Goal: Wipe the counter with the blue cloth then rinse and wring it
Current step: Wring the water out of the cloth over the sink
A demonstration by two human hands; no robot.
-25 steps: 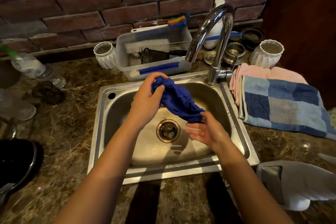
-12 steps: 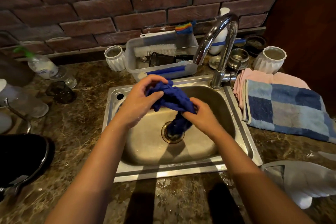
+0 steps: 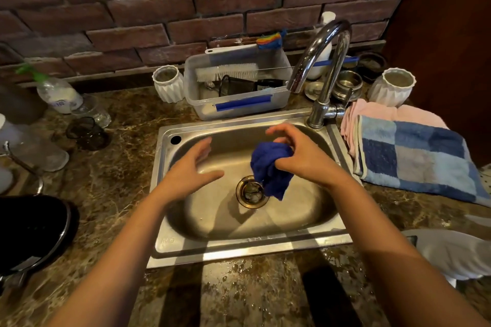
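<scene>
The blue cloth [image 3: 269, 168] hangs bunched over the drain [image 3: 252, 191] of the steel sink [image 3: 170, 243]. My right hand [image 3: 299, 155] holds its upper part, thumb and lower fingers curled round it while the index finger sticks out. My left hand [image 3: 192, 171] hovers over the left half of the basin with fingers spread, touching nothing. The chrome tap [image 3: 322, 66] arches above the sink's back right corner; no water runs from it. The brown marble counter [image 3: 106, 180] around the sink is wet at the front.
A clear tub [image 3: 239, 103] with a brush stands behind the sink, between two white ribbed cups [image 3: 168, 83] [image 3: 392, 86]. Folded pink and blue checked towels [image 3: 414, 156] lie to the right. A bottle [image 3: 57, 93] and glasses stand at the left, a black pan [image 3: 32, 231] at the near left.
My left hand has let go of the cloth and moved away to the left, fingers opening. The right hand alone now holds the cloth, which has shifted right over the drain.
</scene>
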